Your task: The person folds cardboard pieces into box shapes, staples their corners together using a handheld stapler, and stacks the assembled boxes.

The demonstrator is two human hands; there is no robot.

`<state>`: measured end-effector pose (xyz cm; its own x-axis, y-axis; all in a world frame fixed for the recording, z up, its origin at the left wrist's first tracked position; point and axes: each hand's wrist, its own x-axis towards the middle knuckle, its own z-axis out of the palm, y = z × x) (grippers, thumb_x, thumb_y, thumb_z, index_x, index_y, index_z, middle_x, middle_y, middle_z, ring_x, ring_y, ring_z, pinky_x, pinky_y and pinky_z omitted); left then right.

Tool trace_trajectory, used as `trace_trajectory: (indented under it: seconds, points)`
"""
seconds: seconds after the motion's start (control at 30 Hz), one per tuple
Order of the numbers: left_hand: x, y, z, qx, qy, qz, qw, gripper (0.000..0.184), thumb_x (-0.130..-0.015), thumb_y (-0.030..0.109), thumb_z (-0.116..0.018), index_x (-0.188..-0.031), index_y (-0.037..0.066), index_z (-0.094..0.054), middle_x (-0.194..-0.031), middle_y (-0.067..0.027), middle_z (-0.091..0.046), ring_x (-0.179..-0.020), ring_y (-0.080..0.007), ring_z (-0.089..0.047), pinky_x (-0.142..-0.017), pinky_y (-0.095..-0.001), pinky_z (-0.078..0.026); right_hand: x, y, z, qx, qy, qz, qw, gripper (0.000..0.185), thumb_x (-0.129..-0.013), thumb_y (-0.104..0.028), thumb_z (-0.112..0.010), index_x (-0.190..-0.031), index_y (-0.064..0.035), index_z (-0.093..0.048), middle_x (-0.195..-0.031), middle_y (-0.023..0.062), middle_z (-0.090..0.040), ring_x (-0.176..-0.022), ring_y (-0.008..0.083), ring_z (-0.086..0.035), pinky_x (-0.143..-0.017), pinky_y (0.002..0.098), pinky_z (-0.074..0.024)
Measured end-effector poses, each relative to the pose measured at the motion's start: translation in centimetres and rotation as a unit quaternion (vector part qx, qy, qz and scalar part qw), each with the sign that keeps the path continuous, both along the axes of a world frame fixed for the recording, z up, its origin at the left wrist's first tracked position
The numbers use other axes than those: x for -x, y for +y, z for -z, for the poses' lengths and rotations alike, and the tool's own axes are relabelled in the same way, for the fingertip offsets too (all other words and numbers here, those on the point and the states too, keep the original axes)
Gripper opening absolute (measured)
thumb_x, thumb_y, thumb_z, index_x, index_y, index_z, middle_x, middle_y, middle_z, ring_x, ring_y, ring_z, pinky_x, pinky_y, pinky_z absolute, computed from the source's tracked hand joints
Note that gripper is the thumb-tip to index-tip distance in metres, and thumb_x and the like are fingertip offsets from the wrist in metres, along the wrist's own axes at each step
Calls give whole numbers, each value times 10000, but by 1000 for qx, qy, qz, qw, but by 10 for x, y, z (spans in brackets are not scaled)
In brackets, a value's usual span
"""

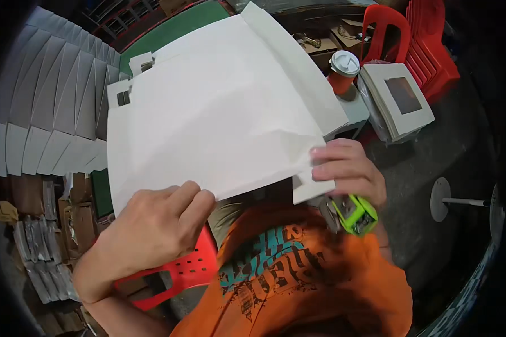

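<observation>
A large white cardboard box blank [208,106] with creased flaps and cut-out tabs spans the middle of the view. My left hand [163,222] is closed on its near edge at the lower left, knuckles up. At the near right corner, the fingers of my right hand [348,168] grip the blank beside a small notched tab [312,188]. Against the right palm and wrist is a lime-green and grey object [358,216]; its kind is unclear, and I cannot tell how it is held. My thumbs are largely hidden.
Stacked white folded cardboard pieces [50,90] rise at left, beside a green tabletop [177,25]. A lidded cup [343,70] stands at right near bagged panels [402,101] and stacked red chairs [430,50]. Below the blank is a red stool [194,267].
</observation>
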<state>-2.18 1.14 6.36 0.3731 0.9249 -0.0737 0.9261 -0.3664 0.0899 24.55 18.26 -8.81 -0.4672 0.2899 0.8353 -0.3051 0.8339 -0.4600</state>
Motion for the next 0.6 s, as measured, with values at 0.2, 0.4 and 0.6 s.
trace_trajectory:
  seconds: [0.2, 0.4, 0.6]
  points:
    - [-9, -9, 9, -21, -29, 22, 999, 188, -797, 4, -665, -942, -2, -546, -768, -81, -487, -620, -216, -602, -482, -362, -486, 14, -14, 14, 295, 66, 28, 953, 589, -967, -553, -651, -1087, 20, -711, -1146, 209, -706, -1108, 293, -661, -948, 424, -523]
    - [-15, 11, 22, 40, -146, 1, 989, 228, -804, -16, -676, -1008, -36, -576, -791, -128, -545, -630, -302, -632, -518, -415, -510, 13, -13, -3, 147, -16, -94, 985, 654, -950, -559, -699, -1204, 44, -686, -1321, 298, -649, -1324, 443, -581, -1149, 544, -393]
    - [-24, 43, 46, -24, -288, -10, 957, 282, -761, -79, -673, -1032, -25, -615, -808, -159, -660, -691, -360, -685, -579, -425, -544, 27, -20, -11, 163, 9, -125, 979, 661, -914, -593, -738, -1233, -14, -714, -1582, 380, -380, -1555, 495, -259, -1247, 573, -217]
